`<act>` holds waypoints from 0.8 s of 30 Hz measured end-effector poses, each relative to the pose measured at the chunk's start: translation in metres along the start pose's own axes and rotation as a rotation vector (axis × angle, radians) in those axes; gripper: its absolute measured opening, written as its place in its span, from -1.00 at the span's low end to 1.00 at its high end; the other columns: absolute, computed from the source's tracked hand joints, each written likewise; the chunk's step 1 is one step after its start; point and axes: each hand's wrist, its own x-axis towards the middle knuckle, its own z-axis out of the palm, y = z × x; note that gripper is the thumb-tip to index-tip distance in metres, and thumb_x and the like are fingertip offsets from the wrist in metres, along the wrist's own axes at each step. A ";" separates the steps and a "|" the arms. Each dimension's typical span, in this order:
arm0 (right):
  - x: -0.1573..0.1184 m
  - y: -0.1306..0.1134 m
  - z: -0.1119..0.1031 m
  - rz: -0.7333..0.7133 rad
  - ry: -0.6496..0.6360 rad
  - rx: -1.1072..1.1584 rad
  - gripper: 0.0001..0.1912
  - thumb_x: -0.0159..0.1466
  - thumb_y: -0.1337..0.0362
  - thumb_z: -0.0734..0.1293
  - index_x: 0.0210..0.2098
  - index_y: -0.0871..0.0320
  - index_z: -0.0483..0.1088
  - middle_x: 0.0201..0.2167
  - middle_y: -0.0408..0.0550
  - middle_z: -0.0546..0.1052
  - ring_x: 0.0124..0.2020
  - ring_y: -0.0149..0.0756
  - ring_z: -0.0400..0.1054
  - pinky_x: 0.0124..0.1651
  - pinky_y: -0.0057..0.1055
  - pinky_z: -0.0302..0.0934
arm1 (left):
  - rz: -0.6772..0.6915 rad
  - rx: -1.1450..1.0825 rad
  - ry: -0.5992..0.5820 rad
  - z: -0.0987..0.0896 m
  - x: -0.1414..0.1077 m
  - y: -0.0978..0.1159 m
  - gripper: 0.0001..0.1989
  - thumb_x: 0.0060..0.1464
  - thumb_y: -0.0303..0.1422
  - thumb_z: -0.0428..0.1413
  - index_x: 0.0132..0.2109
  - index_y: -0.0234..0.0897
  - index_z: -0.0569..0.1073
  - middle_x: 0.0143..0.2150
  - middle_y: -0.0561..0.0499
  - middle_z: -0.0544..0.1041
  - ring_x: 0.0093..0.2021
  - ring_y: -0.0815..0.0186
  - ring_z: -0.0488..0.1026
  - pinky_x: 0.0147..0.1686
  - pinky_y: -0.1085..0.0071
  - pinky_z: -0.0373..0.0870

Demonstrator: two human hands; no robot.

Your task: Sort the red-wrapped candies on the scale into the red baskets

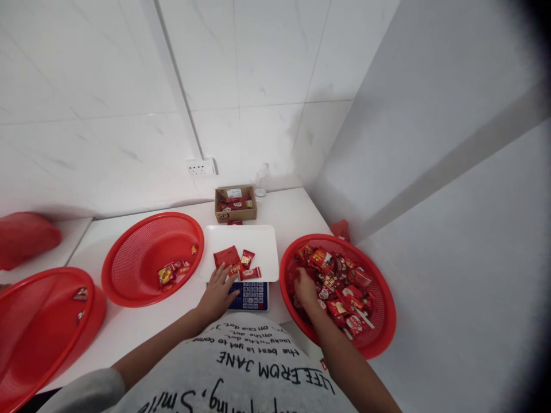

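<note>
My left hand point(218, 295) rests with fingers spread at the front edge of a white scale tray point(267, 244), touching red packets. On the tray lie a large red packet point(227, 257) and a few small red wrapped sweets point(247, 258). The scale's blue keypad point(253, 296) shows in front of the tray. On the right, my right hand point(305, 288) reaches into a red basket point(387, 312) full of red wrapped sweets point(338, 287); its fingers point down and their tips are hidden, so its grip cannot be made out.
Left of the scale sits a red basket point(112, 252) with several packets; another red basket point(92, 287) stands further left. Behind the tray are a cardboard box point(224, 217) of sweets and a clear bottle point(260, 182). A red bag point(30, 238) lies far left.
</note>
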 end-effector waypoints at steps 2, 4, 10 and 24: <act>-0.001 -0.012 -0.006 -0.009 0.115 0.039 -0.66 0.12 0.28 0.09 -0.16 0.17 0.33 -0.27 0.08 0.51 -0.27 -0.19 0.39 -0.15 -0.28 0.21 | 0.003 0.007 -0.010 0.001 0.000 0.000 -0.56 0.10 -0.29 0.02 0.15 -0.22 0.30 0.23 -0.18 0.22 0.28 0.01 0.00 0.17 -0.04 0.04; -0.002 -0.030 -0.012 -0.056 0.224 0.121 -0.65 0.13 0.26 0.08 -0.15 0.19 0.32 -0.15 0.11 0.48 -0.13 -0.20 0.35 -0.03 -0.27 0.17 | 0.004 0.005 -0.006 0.003 -0.001 -0.001 -0.56 0.10 -0.30 0.03 0.14 -0.22 0.30 0.24 -0.17 0.22 0.29 0.01 0.00 0.17 -0.04 0.05; -0.007 -0.089 0.005 -0.168 0.049 0.351 -0.65 0.15 0.24 0.14 -0.10 0.16 0.32 -0.08 0.06 0.47 -0.04 -0.25 0.32 0.08 -0.24 0.14 | 0.002 -0.019 0.017 0.011 -0.001 -0.005 -0.56 0.09 -0.30 0.04 0.13 -0.21 0.30 0.23 -0.17 0.23 0.28 0.02 0.02 0.16 -0.04 0.06; -0.022 -0.047 -0.017 -0.105 0.040 0.256 -0.58 0.16 0.18 0.16 -0.04 0.20 0.34 -0.01 0.10 0.44 0.02 -0.19 0.31 0.12 -0.18 0.13 | 0.092 -0.019 -0.098 -0.007 0.042 0.025 -0.45 0.07 -0.30 0.07 0.21 -0.14 0.19 0.30 -0.12 0.11 0.31 0.00 -0.09 0.20 -0.07 -0.07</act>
